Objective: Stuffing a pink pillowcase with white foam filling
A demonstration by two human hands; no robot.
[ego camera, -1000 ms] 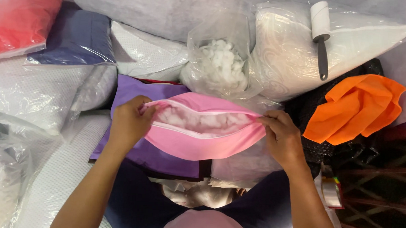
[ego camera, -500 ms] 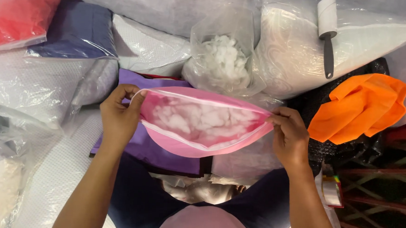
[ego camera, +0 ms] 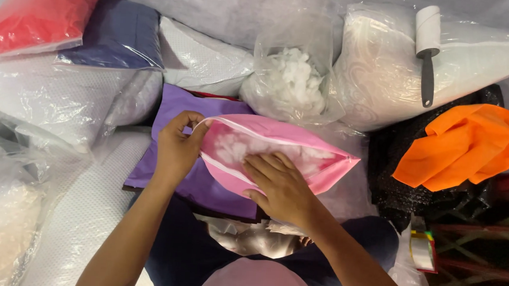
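Pink cover: the pink cushion cover (ego camera: 277, 153) lies in front of the person, on a purple fabric piece (ego camera: 177, 156), its long axis running left to right, tilted a little down toward the right.
Opening: the zip mouth runs along the cover's upper edge; white filling (ego camera: 233, 147) shows inside near the left end.
Left hand: the left hand (ego camera: 177, 147) pinches the left end of the opening, fingers closed on the pink edge.
Right hand: the right hand (ego camera: 278, 186) lies flat and open on the cover's front face, fingers spread toward the opening, gripping nothing.
Nearer hand: both touch the cover; the left is at the mouth, the right is on the middle of the body.
Behind the cover: a clear bag of white stuffing (ego camera: 287, 83) stands just beyond the cover's upper edge.
Right side: an orange cloth (ego camera: 463, 147) lies well apart; a lint roller (ego camera: 428, 47) rests on a bagged white pillow (ego camera: 376, 80).
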